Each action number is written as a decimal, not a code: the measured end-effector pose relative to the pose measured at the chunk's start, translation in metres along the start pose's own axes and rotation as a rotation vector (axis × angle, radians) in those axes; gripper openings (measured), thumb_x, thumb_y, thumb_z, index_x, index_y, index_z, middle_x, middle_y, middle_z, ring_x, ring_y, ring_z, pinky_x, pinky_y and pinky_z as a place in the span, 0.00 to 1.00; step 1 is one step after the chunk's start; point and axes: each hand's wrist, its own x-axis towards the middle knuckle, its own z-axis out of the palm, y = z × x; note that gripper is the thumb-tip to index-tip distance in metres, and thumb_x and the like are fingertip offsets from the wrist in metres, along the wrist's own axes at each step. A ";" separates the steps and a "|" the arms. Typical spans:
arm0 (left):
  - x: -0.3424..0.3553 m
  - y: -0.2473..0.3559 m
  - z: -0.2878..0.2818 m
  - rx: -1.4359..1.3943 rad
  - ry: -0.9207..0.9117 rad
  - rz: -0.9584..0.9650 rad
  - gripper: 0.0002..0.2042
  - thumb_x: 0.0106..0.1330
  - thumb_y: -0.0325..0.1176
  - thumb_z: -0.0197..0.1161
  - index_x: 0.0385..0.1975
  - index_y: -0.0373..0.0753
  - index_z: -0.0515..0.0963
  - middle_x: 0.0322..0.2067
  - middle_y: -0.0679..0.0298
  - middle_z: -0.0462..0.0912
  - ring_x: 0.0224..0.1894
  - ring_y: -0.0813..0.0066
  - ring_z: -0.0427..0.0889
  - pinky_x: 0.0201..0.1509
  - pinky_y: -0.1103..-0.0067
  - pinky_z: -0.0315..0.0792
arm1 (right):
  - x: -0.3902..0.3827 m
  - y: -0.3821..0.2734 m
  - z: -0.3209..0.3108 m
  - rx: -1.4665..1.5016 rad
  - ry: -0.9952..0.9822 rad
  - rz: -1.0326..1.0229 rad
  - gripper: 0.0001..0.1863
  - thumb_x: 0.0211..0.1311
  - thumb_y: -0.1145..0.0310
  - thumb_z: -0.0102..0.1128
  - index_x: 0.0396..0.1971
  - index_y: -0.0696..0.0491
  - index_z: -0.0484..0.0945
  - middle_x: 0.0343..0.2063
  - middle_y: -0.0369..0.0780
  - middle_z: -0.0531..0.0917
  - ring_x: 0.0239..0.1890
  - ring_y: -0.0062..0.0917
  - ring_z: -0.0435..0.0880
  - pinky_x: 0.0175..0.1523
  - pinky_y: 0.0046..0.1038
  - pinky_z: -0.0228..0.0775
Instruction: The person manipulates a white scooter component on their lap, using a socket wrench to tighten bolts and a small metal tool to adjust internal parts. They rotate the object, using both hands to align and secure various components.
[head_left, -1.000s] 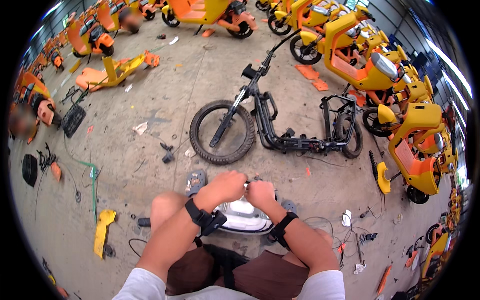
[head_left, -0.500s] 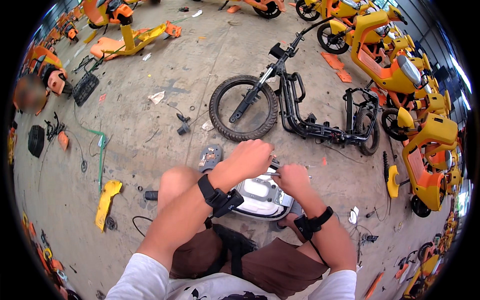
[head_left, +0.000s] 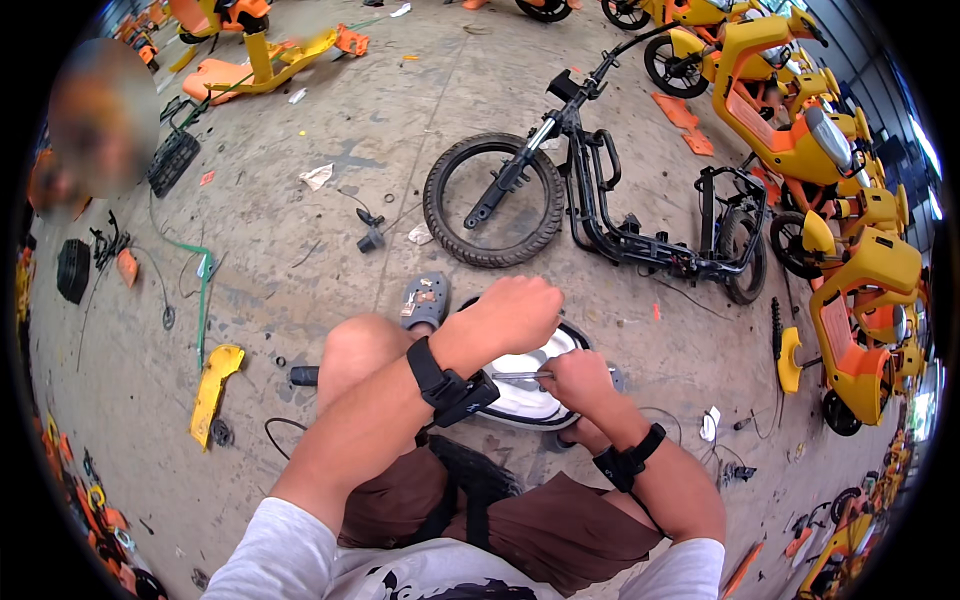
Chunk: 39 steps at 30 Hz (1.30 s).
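Observation:
Close in front of me, between my legs, lies a white oval shell (head_left: 530,402) with a black rim. My left hand (head_left: 513,312) is closed in a fist above its far left part; whatever is inside those fingers is hidden. A thin metal rod (head_left: 516,376) is gripped in my right hand (head_left: 582,382), over the shell's right side. The rod's bare end points left across the white surface. My hands are apart, and they hide part of the shell.
Beyond the shell stands a stripped black scooter frame (head_left: 640,250) with its front wheel (head_left: 495,200). Yellow scooters (head_left: 865,270) line the right side. A yellow panel (head_left: 215,395), a green strap (head_left: 204,290) and loose parts lie at left. A blurred person (head_left: 105,130) is at far left.
My left hand has moved slightly right, and my right hand slightly down and left. The grey plate with metal fittings no longer shows; the white surface does. The blurred person looms larger.

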 end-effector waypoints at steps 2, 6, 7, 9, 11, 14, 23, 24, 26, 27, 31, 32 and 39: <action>-0.001 0.001 -0.001 -0.002 -0.012 0.000 0.11 0.59 0.34 0.61 0.32 0.31 0.80 0.31 0.47 0.82 0.37 0.48 0.81 0.43 0.60 0.75 | 0.001 -0.002 0.001 -0.012 -0.004 0.009 0.11 0.53 0.58 0.62 0.23 0.49 0.84 0.20 0.43 0.82 0.26 0.39 0.83 0.31 0.39 0.74; -0.002 0.002 0.000 -0.012 -0.037 0.001 0.12 0.60 0.35 0.61 0.32 0.31 0.80 0.32 0.47 0.82 0.38 0.48 0.81 0.44 0.61 0.75 | -0.001 -0.003 0.002 -0.009 0.007 -0.004 0.10 0.53 0.59 0.62 0.23 0.49 0.84 0.20 0.43 0.82 0.25 0.39 0.83 0.31 0.39 0.74; -0.003 0.002 0.000 -0.009 -0.045 -0.001 0.12 0.60 0.35 0.61 0.32 0.31 0.80 0.32 0.47 0.82 0.38 0.48 0.81 0.44 0.61 0.75 | -0.001 -0.004 0.002 -0.005 0.006 -0.009 0.10 0.53 0.59 0.62 0.23 0.49 0.84 0.20 0.43 0.82 0.25 0.39 0.83 0.31 0.39 0.74; -0.004 0.003 -0.002 -0.003 -0.061 -0.005 0.12 0.60 0.35 0.61 0.32 0.31 0.80 0.33 0.47 0.82 0.38 0.48 0.81 0.44 0.61 0.75 | -0.001 -0.005 0.004 0.002 0.005 -0.019 0.10 0.53 0.59 0.62 0.23 0.49 0.84 0.20 0.43 0.82 0.25 0.39 0.83 0.31 0.39 0.74; -0.004 0.003 0.000 0.009 -0.053 0.014 0.12 0.60 0.35 0.60 0.32 0.31 0.80 0.33 0.47 0.82 0.38 0.48 0.81 0.44 0.61 0.75 | -0.001 -0.005 0.007 0.012 0.013 -0.012 0.10 0.53 0.59 0.62 0.23 0.49 0.84 0.19 0.43 0.82 0.25 0.39 0.83 0.31 0.39 0.74; -0.005 0.002 0.002 0.014 -0.052 0.036 0.12 0.60 0.35 0.60 0.32 0.31 0.80 0.32 0.47 0.82 0.38 0.47 0.81 0.44 0.61 0.75 | -0.001 -0.009 0.009 0.028 0.013 -0.004 0.10 0.53 0.60 0.62 0.23 0.50 0.84 0.19 0.43 0.82 0.26 0.39 0.83 0.31 0.39 0.74; -0.012 0.000 -0.005 -0.002 -0.194 0.042 0.13 0.60 0.35 0.59 0.36 0.31 0.81 0.33 0.46 0.82 0.39 0.49 0.81 0.45 0.62 0.74 | -0.004 -0.014 -0.020 0.426 -0.338 0.058 0.24 0.49 0.51 0.66 0.39 0.55 0.85 0.32 0.49 0.85 0.35 0.39 0.85 0.45 0.31 0.76; -0.013 0.002 -0.006 -0.008 -0.207 0.041 0.13 0.60 0.35 0.59 0.37 0.31 0.81 0.33 0.46 0.82 0.39 0.49 0.81 0.45 0.62 0.74 | -0.004 -0.011 -0.023 0.437 -0.403 0.069 0.26 0.49 0.49 0.67 0.42 0.55 0.85 0.32 0.49 0.86 0.36 0.37 0.86 0.46 0.30 0.76; -0.015 0.001 -0.006 -0.012 -0.199 0.022 0.13 0.60 0.35 0.59 0.38 0.31 0.81 0.34 0.47 0.83 0.40 0.50 0.81 0.46 0.63 0.74 | -0.005 -0.012 -0.032 0.427 -0.446 0.085 0.27 0.49 0.48 0.68 0.40 0.56 0.85 0.32 0.47 0.86 0.36 0.35 0.86 0.45 0.30 0.76; -0.016 0.001 -0.007 -0.014 -0.195 0.012 0.14 0.60 0.35 0.59 0.39 0.32 0.81 0.34 0.48 0.83 0.40 0.50 0.81 0.46 0.63 0.74 | -0.005 -0.016 -0.037 0.395 -0.463 0.091 0.27 0.49 0.47 0.68 0.40 0.57 0.85 0.31 0.47 0.86 0.36 0.35 0.86 0.45 0.30 0.75; -0.014 0.008 -0.011 -0.040 -0.036 0.046 0.12 0.60 0.33 0.59 0.37 0.32 0.81 0.34 0.49 0.83 0.40 0.51 0.81 0.46 0.63 0.74 | -0.006 -0.023 -0.031 0.466 -0.314 0.136 0.27 0.53 0.55 0.68 0.46 0.61 0.80 0.29 0.49 0.85 0.32 0.37 0.86 0.40 0.34 0.78; -0.013 0.006 -0.010 -0.054 0.037 0.072 0.11 0.60 0.33 0.58 0.36 0.32 0.81 0.34 0.49 0.83 0.40 0.51 0.81 0.45 0.64 0.74 | -0.006 -0.026 -0.033 0.619 -0.336 0.224 0.28 0.53 0.58 0.68 0.48 0.63 0.77 0.28 0.50 0.85 0.30 0.36 0.86 0.36 0.33 0.79; -0.017 0.016 -0.019 -0.061 0.082 -0.082 0.14 0.59 0.39 0.62 0.31 0.32 0.82 0.27 0.51 0.83 0.33 0.51 0.82 0.38 0.65 0.75 | 0.000 -0.017 -0.032 1.249 -0.327 0.503 0.20 0.65 0.68 0.57 0.45 0.71 0.70 0.27 0.53 0.82 0.26 0.39 0.87 0.29 0.31 0.85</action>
